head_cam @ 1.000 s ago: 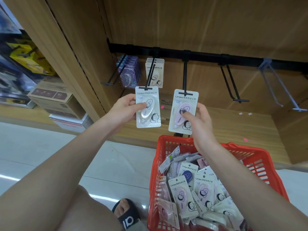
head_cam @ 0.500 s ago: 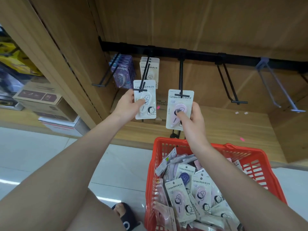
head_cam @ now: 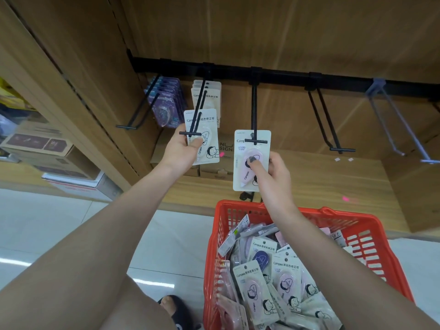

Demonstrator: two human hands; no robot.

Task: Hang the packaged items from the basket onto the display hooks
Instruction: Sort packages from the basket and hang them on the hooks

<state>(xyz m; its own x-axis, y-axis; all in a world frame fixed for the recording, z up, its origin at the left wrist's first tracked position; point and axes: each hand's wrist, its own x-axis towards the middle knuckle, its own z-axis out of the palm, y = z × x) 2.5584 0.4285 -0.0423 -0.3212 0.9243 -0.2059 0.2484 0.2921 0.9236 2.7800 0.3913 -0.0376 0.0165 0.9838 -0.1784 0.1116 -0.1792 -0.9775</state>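
My left hand (head_cam: 181, 151) pinches a white packet (head_cam: 205, 136), its top already threaded on the second hook (head_cam: 195, 120). My right hand (head_cam: 273, 172) grips a pink packet (head_cam: 250, 160) — its hang hole sits at the third hook's (head_cam: 254, 110) crossbar tip. Below, the red basket (head_cam: 371, 236) holds many more packets (head_cam: 273, 275) — on the floor, beside the wooden shelf (head_cam: 321, 182).

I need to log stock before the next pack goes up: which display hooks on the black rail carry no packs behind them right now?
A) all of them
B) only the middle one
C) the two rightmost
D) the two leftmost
C: the black double hook and the grey hook at the right end of the rail hang bare, while purple packs and white packs fill the left hooks.
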